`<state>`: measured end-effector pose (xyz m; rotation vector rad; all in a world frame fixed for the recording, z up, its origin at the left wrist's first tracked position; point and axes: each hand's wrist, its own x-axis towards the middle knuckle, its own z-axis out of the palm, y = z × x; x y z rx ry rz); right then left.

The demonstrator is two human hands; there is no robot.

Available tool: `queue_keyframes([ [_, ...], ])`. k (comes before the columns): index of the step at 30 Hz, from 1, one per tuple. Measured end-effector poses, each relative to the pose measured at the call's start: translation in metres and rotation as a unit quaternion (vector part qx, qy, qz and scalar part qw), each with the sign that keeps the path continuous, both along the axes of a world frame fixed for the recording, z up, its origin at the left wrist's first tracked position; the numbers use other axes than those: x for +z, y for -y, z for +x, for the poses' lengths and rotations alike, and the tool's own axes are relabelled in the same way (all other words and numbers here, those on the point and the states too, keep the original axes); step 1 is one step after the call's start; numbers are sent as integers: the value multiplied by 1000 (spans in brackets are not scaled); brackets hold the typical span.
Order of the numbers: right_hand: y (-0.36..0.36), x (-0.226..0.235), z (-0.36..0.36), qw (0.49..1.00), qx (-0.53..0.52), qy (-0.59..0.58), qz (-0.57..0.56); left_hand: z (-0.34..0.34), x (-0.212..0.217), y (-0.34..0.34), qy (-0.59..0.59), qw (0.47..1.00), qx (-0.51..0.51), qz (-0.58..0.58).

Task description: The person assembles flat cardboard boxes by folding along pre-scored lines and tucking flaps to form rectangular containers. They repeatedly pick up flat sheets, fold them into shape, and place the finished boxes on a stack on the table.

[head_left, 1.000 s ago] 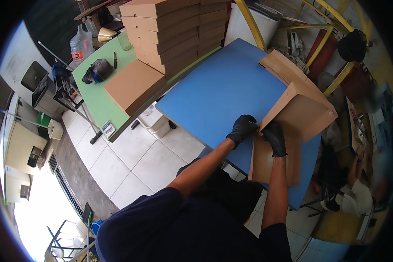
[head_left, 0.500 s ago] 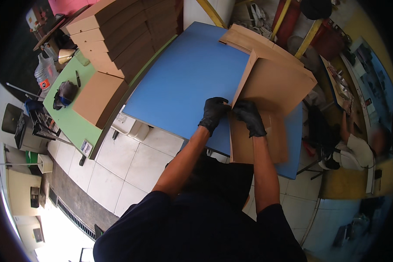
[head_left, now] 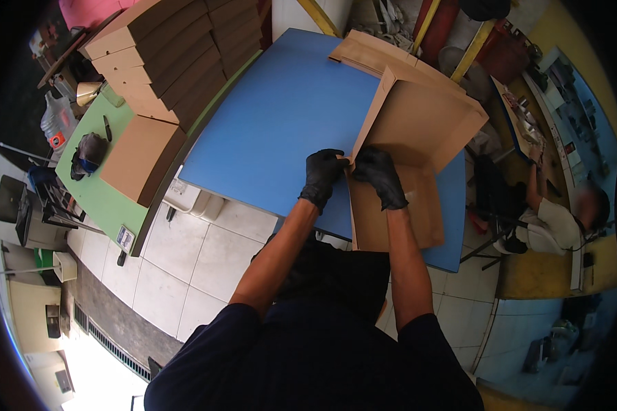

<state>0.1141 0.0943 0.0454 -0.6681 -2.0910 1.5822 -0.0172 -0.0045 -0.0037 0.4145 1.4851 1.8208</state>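
A brown cardboard box (head_left: 418,127) with its lid raised stands on the right part of the blue table (head_left: 281,103). Both my hands wear black gloves and meet at the box's left side, by the corner where lid and base join. From outside, my left hand (head_left: 324,177) pinches the cardboard edge there. My right hand (head_left: 380,177) reaches over the base from inside, its fingers curled on that same corner. The fingertips partly hide the spot they grip. Beyond the box lie flat cardboard pieces (head_left: 397,58) along the table's far edge.
On the green table (head_left: 82,154) at left stand a tall stack of closed cardboard boxes (head_left: 178,61), a single box (head_left: 144,157), a dark cap (head_left: 89,154) and a knife (head_left: 107,128). A person (head_left: 552,219) sits at far right beside another table.
The whole view has shifted slightly, moving the scene left. My hands stay at the same corner of the box, and the lid remains raised.
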Motion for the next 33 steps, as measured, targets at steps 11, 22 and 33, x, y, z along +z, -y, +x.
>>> queue_keyframes([
  [11,18,15,-5,985,-56,93,132,2,-18,-9,-55,998,-3,-13],
  [22,10,-2,-2,994,-77,14,74,-4,9,-2,-382,917,-43,-104],
  [33,8,-25,-2,991,-77,-54,-99,-3,38,10,-359,923,-83,-109],
])
